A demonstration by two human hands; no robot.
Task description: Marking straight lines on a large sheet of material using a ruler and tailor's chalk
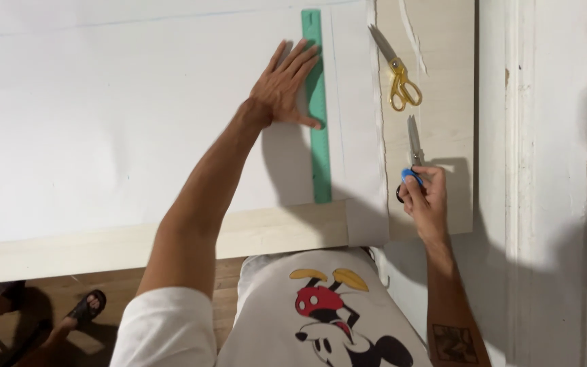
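My left hand point(285, 85) lies flat, fingers spread, on a large white paper sheet point(103, 115), pressing on a long green ruler point(319, 156) that runs up and down near the sheet's right edge. My right hand point(426, 197) grips the blue handle of a pair of scissors point(412, 146), blades pointing away from me, over the pale wooden table point(443, 102) just right of the sheet. A second pair of scissors with yellow handles point(397, 71) lies farther up on the table.
A thin paper strip point(412, 34) lies on the table near the yellow scissors. A white wall and door frame point(545, 170) stand right of the table. Below the table's front edge, another person's sandalled foot point(86, 309) rests on the wooden floor.
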